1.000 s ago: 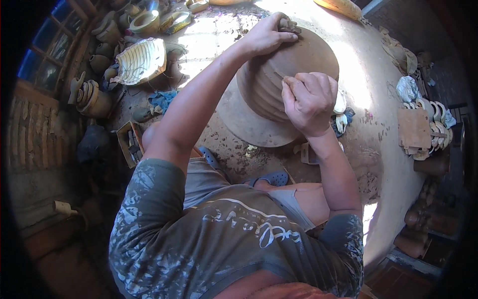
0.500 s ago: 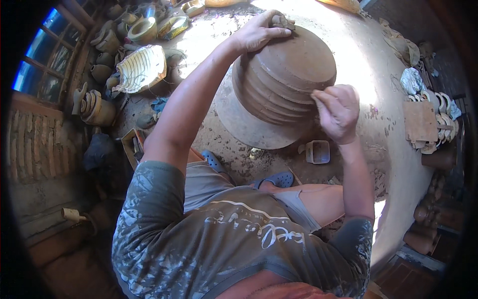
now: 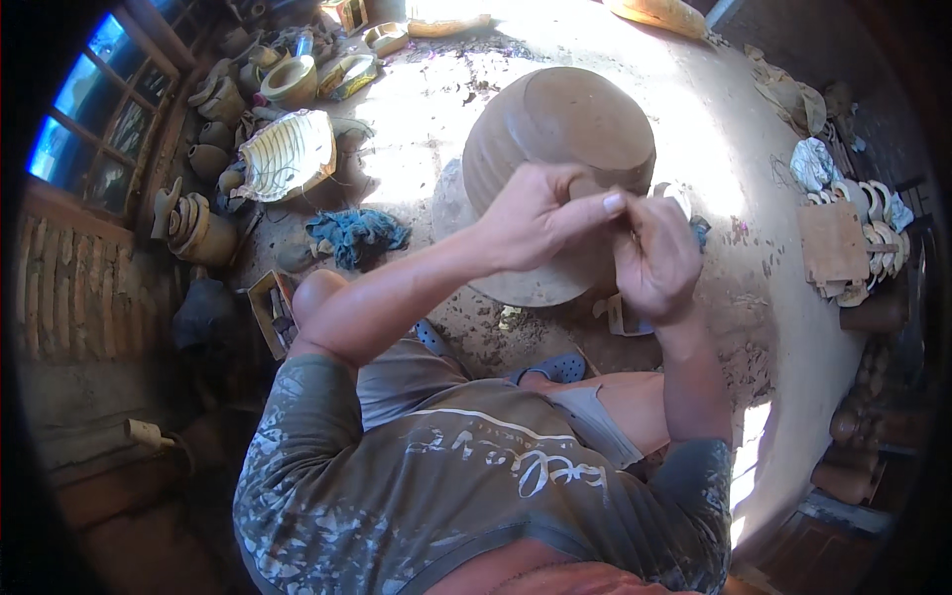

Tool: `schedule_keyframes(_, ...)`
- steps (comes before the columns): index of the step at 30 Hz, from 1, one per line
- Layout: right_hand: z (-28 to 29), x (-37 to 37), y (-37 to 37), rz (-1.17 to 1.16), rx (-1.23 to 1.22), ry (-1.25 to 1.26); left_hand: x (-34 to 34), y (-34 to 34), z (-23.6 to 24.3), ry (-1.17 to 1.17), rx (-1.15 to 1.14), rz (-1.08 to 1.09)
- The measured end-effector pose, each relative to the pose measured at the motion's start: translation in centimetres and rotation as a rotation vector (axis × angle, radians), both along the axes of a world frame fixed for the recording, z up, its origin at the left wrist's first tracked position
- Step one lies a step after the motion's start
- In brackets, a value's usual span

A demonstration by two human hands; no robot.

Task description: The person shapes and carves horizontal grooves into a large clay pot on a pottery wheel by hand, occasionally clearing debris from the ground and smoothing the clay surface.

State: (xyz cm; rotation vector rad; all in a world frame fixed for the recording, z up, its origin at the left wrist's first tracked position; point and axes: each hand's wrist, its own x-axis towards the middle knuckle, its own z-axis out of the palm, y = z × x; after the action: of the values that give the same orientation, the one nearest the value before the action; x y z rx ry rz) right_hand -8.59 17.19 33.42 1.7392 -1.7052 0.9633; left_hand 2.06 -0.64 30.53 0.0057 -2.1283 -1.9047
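A ridged, upturned clay pot [image 3: 570,114] sits in front of me on a pale round base [image 3: 526,288]. My left hand [image 3: 545,213] is in front of the pot's lower side, thumb out and fingers curled around a brownish piece, mostly hidden. Meeting it from the right, my right hand [image 3: 654,258] is closed in a pinch; what lies between its fingertips is too hidden to make out. Whether either hand touches the pot is unclear.
A blue cloth [image 3: 362,238], a box [image 3: 270,312] and a ribbed pale piece [image 3: 283,154] lie left, among several pots [image 3: 208,159]. At right stand a board [image 3: 833,243] with curved pieces behind and pots [image 3: 845,476]. A plastic container [image 3: 625,322] is below the base.
My left hand has come down from the pot's top, with the brown lump no longer seen there, to meet my right hand, which has shifted slightly left and down.
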Motion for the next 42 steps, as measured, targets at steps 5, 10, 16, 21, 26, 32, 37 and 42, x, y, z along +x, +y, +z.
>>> schedule_keyframes(5,-3.3,2.2,2.2,-0.035,0.071,-0.156,1.7,1.5,-4.5,-0.068,0.304,-0.176)
schedule_keyframes(10,-5.7,4.6,3.6,-0.111,0.096,-0.631,3.9,2.3,-4.2,-0.092,-0.113,-0.084)
schedule_keyframes(16,-7.2,4.2,3.2,-0.103,-0.046,-0.725,3.4,1.9,-5.7,0.149,-0.169,0.324)
schedule_keyframes(21,-5.8,3.3,1.5,-0.192,-0.129,-0.792,-1.7,-3.1,-3.3,0.39,0.089,0.735)
schedule_keyframes(26,-4.0,1.7,-2.7,-0.227,-0.051,-0.135,-7.3,-5.6,-4.2,0.336,0.062,0.837)
schedule_keyframes(32,-3.9,-0.3,-4.5,-0.231,-0.044,0.145,-7.9,-5.0,-3.7,0.21,-0.037,0.812)
schedule_keyframes(37,-3.7,-0.5,-5.6,-0.265,-0.029,0.208,-7.7,-5.9,-3.1,0.147,-0.108,0.756)
schedule_keyframes(42,-3.5,-0.3,-6.4,-0.243,-0.028,0.205,-8.2,-8.2,-2.8,0.168,-0.091,0.621)
